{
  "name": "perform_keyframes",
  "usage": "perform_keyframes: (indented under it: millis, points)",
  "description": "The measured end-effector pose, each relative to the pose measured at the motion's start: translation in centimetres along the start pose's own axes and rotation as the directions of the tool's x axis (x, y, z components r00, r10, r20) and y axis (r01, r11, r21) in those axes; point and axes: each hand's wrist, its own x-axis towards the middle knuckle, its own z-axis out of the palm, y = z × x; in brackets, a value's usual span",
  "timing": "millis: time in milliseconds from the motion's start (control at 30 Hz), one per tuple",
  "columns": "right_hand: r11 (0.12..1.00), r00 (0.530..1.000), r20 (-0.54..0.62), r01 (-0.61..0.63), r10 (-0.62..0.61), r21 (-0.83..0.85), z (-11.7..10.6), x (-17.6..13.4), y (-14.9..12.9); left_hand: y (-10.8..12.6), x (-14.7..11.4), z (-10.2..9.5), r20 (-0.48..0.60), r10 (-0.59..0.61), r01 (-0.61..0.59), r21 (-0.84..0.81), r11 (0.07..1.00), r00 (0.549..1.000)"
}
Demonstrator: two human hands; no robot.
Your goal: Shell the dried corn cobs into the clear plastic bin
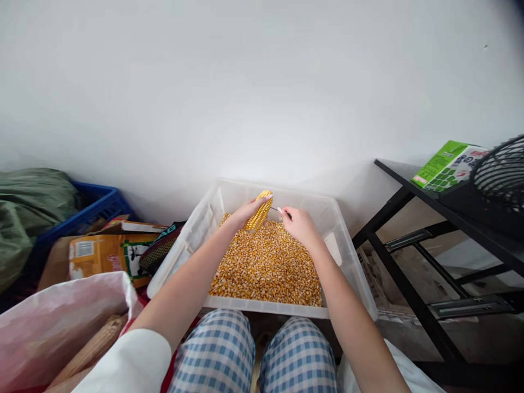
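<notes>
My left hand point(244, 212) is closed around a yellow corn cob point(259, 212), which tilts upward over the bin. Most of its kernels still show on the side facing me. In my right hand point(297, 222) is a thin screwdriver-like tool point(275, 208) with a dark metal shaft; its tip points at the cob's right side, and my fingers hide most of the handle. Whether the tip touches the cob I cannot tell. Below both hands, loose corn kernels point(266, 267) cover the bottom of a translucent plastic bin point(344, 240).
On the left stand a white-and-red sack point(77, 295) with cobs inside, an orange printed package point(96, 254) and a blue crate point(100, 199) under green sheeting. A black metal-framed table point(458, 210) on the right bears a green-and-white carton point(446, 166) and a black fan point(501, 174). A white wall rises behind.
</notes>
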Motion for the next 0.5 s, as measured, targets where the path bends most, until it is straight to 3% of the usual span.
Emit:
perform_keyframes:
  millis: [267,500]
  points:
    - [0.996,0.999,-0.029,-0.026,0.024,-0.079,0.31,-0.05,-0.3,0.05,-0.16,-0.08,0.027,0.016,-0.016,-0.002,1.0,1.0]
    - [0.999,1.0,-0.005,-0.017,0.017,-0.031,0.47,-0.08,-0.34,0.06,-0.35,-0.12,0.032,0.037,-0.039,0.05,0.998,0.999]
